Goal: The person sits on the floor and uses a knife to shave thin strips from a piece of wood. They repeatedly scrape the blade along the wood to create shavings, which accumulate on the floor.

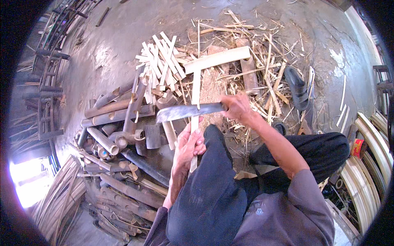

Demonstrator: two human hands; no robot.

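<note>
My left hand (190, 145) is closed around the lower part of a narrow pale bamboo strip (196, 91), beside my bent left knee. The strip points away from me, its far end near a wider pale bamboo slat (217, 58) lying crosswise. My right hand (237, 108) grips a machete (184, 111) at its handle, mostly hidden by the fingers. Its broad grey blade points left and crosses over the strip, just beyond my left fingers. Whether the edge touches the strip, I cannot tell. Beneath the slat runs a rough brown wooden board (212, 86).
Cut pale strips (161, 59) are heaped at the far left of the board. Dark bamboo tubes (119, 117) pile up on the left. Shavings (273, 67) litter the floor, with a dark sandal (296, 88) to the right. Long curved slats (361, 180) stand at the right edge.
</note>
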